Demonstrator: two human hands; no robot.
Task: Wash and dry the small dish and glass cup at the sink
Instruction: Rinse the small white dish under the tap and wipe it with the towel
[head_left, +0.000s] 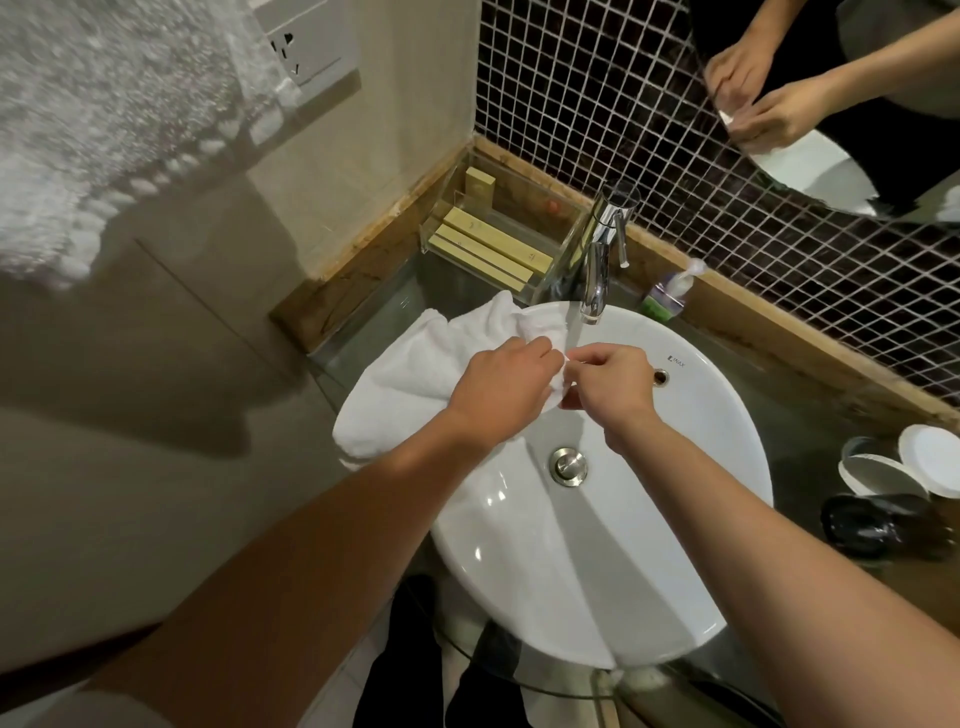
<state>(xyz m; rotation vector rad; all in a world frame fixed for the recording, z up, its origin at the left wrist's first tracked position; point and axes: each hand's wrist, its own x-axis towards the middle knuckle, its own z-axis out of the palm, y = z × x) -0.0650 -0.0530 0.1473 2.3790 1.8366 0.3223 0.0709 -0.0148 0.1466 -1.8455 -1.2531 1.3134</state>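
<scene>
Both my hands meet over the white sink basin, just below the faucet spout. My left hand is closed on a fold of the white towel, which drapes over the basin's left rim. The towel is pressed against a small white dish, mostly hidden between my hands. My right hand pinches the dish's edge from the right. On the counter at the right stands a glass cup, apart from both hands.
A thin stream of water seems to fall from the faucet. Behind it are a soap pump bottle and a clear tray of boxed toiletries. White round lids and a dark object sit at the right. A mirror reflects my hands.
</scene>
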